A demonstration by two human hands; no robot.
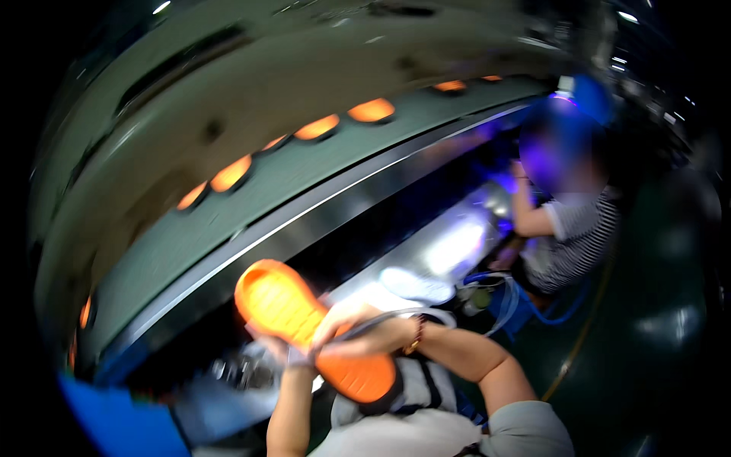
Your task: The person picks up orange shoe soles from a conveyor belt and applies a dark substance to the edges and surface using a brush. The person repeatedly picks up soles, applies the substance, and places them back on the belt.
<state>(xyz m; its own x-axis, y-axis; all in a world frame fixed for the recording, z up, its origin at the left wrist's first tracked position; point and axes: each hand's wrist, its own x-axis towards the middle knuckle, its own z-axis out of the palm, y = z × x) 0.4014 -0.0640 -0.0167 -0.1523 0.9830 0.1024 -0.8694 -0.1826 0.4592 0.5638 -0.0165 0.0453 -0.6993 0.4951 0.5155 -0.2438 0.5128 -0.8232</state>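
Running up and away from the far left of the fingers is a green belt (297, 164), with orange soles (231, 174) spaced along it; the nearest ones stand beyond and left of the fingers. A blue panel (126, 415) sits low, well to their left. A metal rail (320, 222) edges the belt on the side toward the fingers. Just below and left of them is shiny clutter (247, 373), too blurred to make out.

The left hand (274, 344) grips an orange sole (278, 301) by its edge near the middle, fingers closed around it from below. This sole slants between both hands, its textured face up, one end rising beyond the fingers, the other dipping toward the person's lap. The right hand (384, 335) lies across it, fingers pinching a grey strip (381, 318) over the sole; what the strip is, I cannot tell. A bracelet (416, 335) rings that wrist.

Beyond and right of the fingers stretches a brightly lit table (449, 247). Right of them hang blue hoses (554, 318), near a seated co-worker (586, 236) in a striped top and blue cap (592, 99).
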